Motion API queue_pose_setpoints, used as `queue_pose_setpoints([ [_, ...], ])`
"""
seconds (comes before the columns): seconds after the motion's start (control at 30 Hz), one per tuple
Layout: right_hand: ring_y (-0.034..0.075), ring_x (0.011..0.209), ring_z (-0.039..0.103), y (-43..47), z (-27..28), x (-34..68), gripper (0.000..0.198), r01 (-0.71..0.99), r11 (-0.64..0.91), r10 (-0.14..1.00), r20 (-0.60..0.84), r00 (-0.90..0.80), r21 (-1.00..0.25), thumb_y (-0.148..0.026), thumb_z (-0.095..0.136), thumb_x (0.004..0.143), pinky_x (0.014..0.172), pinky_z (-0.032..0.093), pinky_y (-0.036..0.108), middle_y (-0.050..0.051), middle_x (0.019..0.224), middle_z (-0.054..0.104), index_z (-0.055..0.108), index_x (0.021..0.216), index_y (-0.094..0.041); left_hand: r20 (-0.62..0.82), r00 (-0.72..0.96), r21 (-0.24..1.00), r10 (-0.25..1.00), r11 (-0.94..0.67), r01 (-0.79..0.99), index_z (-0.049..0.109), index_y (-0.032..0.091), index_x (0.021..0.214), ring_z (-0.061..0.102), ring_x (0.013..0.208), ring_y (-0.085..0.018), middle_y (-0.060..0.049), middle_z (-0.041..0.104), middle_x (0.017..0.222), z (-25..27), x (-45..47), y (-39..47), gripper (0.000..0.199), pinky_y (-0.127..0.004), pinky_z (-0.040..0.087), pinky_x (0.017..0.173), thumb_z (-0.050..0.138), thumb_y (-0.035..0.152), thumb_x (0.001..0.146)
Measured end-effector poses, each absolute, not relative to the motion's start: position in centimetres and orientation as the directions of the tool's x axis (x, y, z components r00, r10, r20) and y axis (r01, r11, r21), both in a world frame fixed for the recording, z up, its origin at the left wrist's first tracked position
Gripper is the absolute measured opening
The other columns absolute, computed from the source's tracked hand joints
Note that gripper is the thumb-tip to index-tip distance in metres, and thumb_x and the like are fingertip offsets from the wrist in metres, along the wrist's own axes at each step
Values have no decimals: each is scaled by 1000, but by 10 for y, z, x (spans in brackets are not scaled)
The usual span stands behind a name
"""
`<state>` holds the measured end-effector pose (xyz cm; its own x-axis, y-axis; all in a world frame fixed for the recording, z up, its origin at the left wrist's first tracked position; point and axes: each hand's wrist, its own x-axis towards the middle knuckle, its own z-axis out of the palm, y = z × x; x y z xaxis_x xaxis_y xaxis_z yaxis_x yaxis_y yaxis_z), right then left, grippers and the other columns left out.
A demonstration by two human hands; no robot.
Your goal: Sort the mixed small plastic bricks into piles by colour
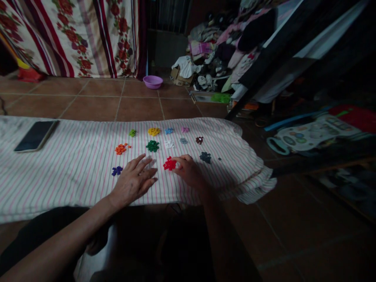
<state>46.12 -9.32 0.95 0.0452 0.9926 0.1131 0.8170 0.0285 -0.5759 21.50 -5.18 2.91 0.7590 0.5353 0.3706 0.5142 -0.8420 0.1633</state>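
Small piles of tiny coloured pieces lie sorted by colour on a striped cloth (82,176). My left hand (133,182) is open, palm down, its fingers spread between the purple-blue pile (117,170) and the red pile (168,163). At the right edge of the red pieces, my right hand (189,170) has its thumb and index finger apart, touching or just above them. Dark green (152,146), white (169,144) and orange (120,149) piles sit farther back. To the right of my right hand is a dark grey pile (205,157). The pieces' exact kind is too small to make out.
Behind are light green (132,133), yellow (153,131), blue (169,131), pink (185,129), grey (183,141) and brown (199,140) piles. A phone (37,136) lies at the left. A purple basin (153,82) and heaped clothes (223,51) are on the floor beyond.
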Motion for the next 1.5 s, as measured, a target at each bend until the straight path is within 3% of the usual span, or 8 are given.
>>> queue_pose_setpoints([
  [0.13,12,80,57,-94,11,465,32,836,74,993,117,-12,-544,-15,64,82,82,49,28,5,100,57,69,112,-24,348,813,103,466,-881,461,59,22,125,30,141,-31,-9,51,142,24,238,-63,37,-58,30,114,48,32,91],
  [0.3,15,90,57,-95,16,472,39,842,111,993,102,-67,-527,-9,59,84,86,47,29,5,98,60,66,119,-24,331,828,69,452,-887,456,53,13,132,31,141,-32,-16,47,144,14,256,-75,45,-59,28,114,45,33,92],
  [0.5,13,79,57,-102,17,475,40,823,108,993,104,-60,-557,-14,59,85,80,48,28,5,99,59,62,124,-25,333,826,66,454,-885,460,44,15,139,31,141,-28,-13,44,147,1,268,-84,49,-55,26,116,42,34,94],
  [0.77,17,101,59,-98,22,472,41,822,125,989,133,-61,-556,-5,47,86,95,46,31,9,108,63,63,121,-19,370,770,166,520,-852,496,44,14,138,27,143,-31,-18,32,153,-6,280,-86,47,-54,31,114,41,32,94],
  [1.03,18,101,61,-94,11,470,50,820,45,997,83,3,-570,3,52,76,87,52,28,14,117,62,58,123,-12,448,656,332,608,-794,509,12,12,149,18,146,-31,-23,27,153,-21,293,-81,65,-53,36,112,40,30,94],
  [1.2,21,111,57,-93,5,466,50,853,78,990,143,-4,-516,0,44,80,96,48,33,13,120,60,54,127,-13,500,596,316,628,-773,550,10,9,149,18,145,-35,-27,29,151,-33,310,-71,72,-57,35,112,45,36,92],
  [1.33,18,114,56,-92,7,461,50,820,119,986,163,-32,-560,-2,40,82,98,46,30,9,123,59,52,127,-19,523,601,311,604,-792,526,10,7,148,20,145,-35,-26,33,149,-35,319,-61,74,-57,35,111,46,34,90],
  [1.5,18,113,56,-90,9,459,46,753,182,973,227,-44,-633,-2,37,82,97,46,30,11,118,62,51,123,-15,535,597,356,597,-801,482,16,8,148,25,143,-34,-23,40,146,-36,326,-53,69,-55,37,111,48,28,89],
])
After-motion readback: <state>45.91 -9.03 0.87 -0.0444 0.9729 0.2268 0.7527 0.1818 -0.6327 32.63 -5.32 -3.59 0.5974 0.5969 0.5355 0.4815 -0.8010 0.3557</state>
